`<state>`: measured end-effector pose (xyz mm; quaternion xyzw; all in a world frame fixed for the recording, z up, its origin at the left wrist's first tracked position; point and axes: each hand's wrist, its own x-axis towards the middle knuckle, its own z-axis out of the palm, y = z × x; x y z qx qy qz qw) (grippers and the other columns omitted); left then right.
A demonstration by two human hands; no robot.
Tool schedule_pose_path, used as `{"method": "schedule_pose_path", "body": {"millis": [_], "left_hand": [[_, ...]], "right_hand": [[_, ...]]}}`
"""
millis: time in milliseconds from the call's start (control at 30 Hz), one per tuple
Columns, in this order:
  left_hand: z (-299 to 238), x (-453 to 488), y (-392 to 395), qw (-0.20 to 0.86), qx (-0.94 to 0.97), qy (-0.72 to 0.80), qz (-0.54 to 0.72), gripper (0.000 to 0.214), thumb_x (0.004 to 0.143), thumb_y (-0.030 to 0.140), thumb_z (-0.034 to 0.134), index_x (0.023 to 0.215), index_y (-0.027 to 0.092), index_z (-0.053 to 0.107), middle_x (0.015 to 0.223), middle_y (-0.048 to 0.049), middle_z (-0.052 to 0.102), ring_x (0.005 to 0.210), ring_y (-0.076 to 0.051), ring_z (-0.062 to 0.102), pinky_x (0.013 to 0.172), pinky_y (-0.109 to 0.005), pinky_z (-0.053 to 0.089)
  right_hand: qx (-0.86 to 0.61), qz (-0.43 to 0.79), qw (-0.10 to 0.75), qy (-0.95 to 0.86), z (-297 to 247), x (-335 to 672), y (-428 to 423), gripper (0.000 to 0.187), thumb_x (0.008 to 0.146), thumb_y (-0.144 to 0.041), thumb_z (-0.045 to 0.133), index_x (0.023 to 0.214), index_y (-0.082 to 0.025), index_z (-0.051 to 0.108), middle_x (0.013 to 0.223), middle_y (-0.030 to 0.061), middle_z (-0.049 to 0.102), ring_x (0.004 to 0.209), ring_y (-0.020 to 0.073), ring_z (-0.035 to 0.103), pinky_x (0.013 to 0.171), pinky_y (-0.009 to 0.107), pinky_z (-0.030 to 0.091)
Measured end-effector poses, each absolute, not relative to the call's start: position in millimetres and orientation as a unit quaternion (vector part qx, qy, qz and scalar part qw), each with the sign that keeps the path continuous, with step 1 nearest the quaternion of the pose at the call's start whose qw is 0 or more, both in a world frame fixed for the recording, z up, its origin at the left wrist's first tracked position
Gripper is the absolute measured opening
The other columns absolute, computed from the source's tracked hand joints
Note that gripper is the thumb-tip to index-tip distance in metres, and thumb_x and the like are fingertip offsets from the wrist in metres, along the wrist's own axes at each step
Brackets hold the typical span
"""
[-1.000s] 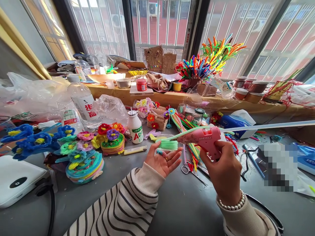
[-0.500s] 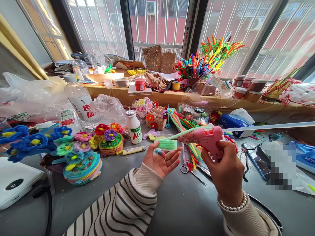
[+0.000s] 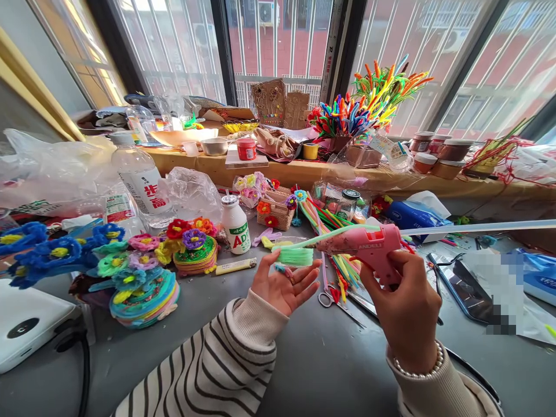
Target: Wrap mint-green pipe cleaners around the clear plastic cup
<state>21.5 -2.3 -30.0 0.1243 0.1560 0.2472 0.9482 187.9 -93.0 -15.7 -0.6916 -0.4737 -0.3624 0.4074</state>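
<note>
My left hand point(image 3: 282, 292) is palm up, holding a small round piece wound from pale green pipe cleaner point(image 3: 294, 256) between thumb and fingers. A loose green end of it stretches to the right, passing beside the glue gun. My right hand point(image 3: 406, 304) grips a pink hot glue gun point(image 3: 377, 250) by its handle, its nozzle pointing left at the right side of the green piece. Whether the tip touches it, I cannot tell. A long translucent glue stick point(image 3: 478, 227) sticks out of the gun's back. Red-handled scissors point(image 3: 334, 294) lie on the table between my hands.
Pipe-cleaner flowers on a round striped base point(image 3: 145, 298) stand left, near a white bottle point(image 3: 235, 226) and a glue-stick-like pale rod point(image 3: 236, 266). Loose pipe cleaners point(image 3: 343, 263) lie behind the scissors. At right are a phone point(image 3: 460, 289) and a blue tissue pack point(image 3: 412, 217).
My right hand and the glue gun have shifted slightly right, drawing the nozzle back along the green piece. My left hand stays almost in place, still holding it.
</note>
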Motion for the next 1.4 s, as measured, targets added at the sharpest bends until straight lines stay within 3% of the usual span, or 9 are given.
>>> {"method": "schedule_pose_path", "body": {"millis": [300,567,767,1067,1400], "left_hand": [[-28.4,22.8,-2.9,0.946,0.11,0.173,0.251,0.046,0.074,0.043,0.046,0.09,0.002,0.059,0.1,-0.0181,0.065,0.082,-0.02,0.064,0.083,-0.032,0.041],[-30.3,20.4,-2.1,0.953,0.11,0.139,0.247,0.036,0.074,0.041,0.048,0.073,0.007,0.06,0.104,-0.0184,0.063,0.086,-0.021,0.063,0.088,-0.033,0.037],[-29.2,20.9,-3.0,0.952,0.111,0.142,0.246,0.044,0.074,0.043,0.047,0.092,0.004,0.058,0.103,-0.018,0.064,0.085,-0.02,0.063,0.087,-0.032,0.038],[-29.9,19.7,-2.5,0.954,0.115,0.122,0.25,0.037,0.073,0.04,0.05,0.084,0.006,0.058,0.105,-0.0186,0.063,0.087,-0.021,0.063,0.085,-0.033,0.039],[-26.4,19.1,-3.6,0.949,0.106,0.148,0.256,0.045,0.071,0.038,0.051,0.099,0.003,0.053,0.103,-0.0183,0.064,0.084,-0.021,0.064,0.084,-0.032,0.039]], "right_hand": [[-0.688,-0.368,0.412,-0.471,-16.4,188.5,-93.2,0.029,0.067,-0.032,0.065,0.085,-0.015,0.049,0.062,0.0001,0.059,0.045,0.0114,0.054,0.043,0.02,0.042],[-0.691,-0.367,0.413,-0.467,-17.4,189.6,-94.6,0.028,0.068,-0.033,0.064,0.084,-0.015,0.049,0.061,-0.0003,0.058,0.044,0.0109,0.053,0.042,0.02,0.041],[-0.689,-0.371,0.414,-0.465,-18.0,191.4,-95.3,0.027,0.071,-0.036,0.061,0.083,-0.015,0.049,0.061,-0.0001,0.057,0.043,0.0107,0.053,0.042,0.02,0.04],[-0.692,-0.368,0.414,-0.464,-13.4,190.2,-95.9,0.022,0.072,-0.034,0.059,0.082,-0.017,0.05,0.061,0.0,0.058,0.043,0.0119,0.052,0.042,0.022,0.039],[-0.697,-0.358,0.418,-0.46,-17.5,192.5,-97.1,0.026,0.074,-0.04,0.055,0.082,-0.016,0.051,0.063,0.0014,0.058,0.045,0.0122,0.052,0.043,0.023,0.039]]}}
